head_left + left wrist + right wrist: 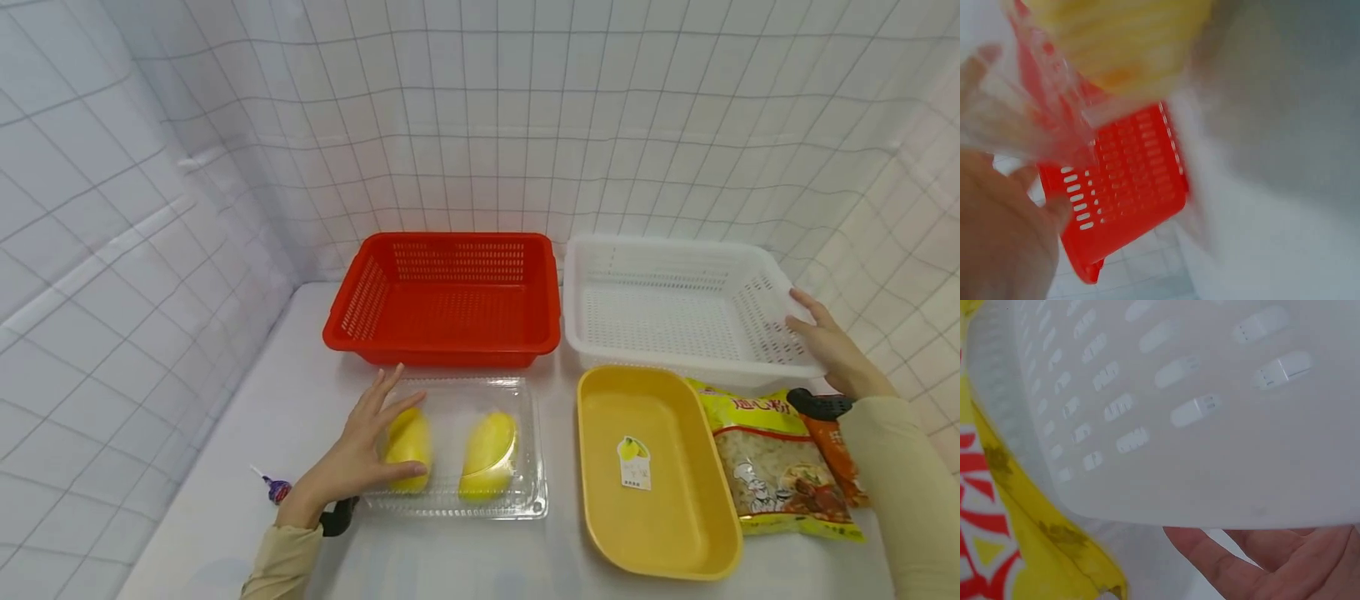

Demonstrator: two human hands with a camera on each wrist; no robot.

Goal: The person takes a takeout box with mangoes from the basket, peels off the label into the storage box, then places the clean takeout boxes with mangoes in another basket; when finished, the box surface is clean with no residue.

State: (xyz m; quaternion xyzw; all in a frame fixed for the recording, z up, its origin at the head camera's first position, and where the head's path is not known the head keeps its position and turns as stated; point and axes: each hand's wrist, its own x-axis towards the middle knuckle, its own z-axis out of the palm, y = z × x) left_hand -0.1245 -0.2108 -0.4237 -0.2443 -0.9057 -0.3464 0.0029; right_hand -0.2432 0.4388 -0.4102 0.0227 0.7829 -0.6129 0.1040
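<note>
In the head view, my left hand (360,446) spreads its fingers over the left side of a clear plastic clamshell box (450,396). Inside lie two yellow mango-like fruits (489,454), apart from each other. The left wrist view is blurred; there the hand (1004,231) is beside the clear plastic. At the right end of a white perforated basket (645,312), my right hand (836,350) has thumb and fingers apart at the rim. In the right wrist view its fingers (1229,569) lie by the basket's edge, partly hidden by it.
A red perforated basket (442,358) stands behind the clamshell box. To the right are a yellow tray (675,500) with a fruit-picture label (634,462), a macaroni bag (780,475) and an orange packet (836,442). A wrapped lollipop (277,490) lies at left. Gridded fabric walls surround the table.
</note>
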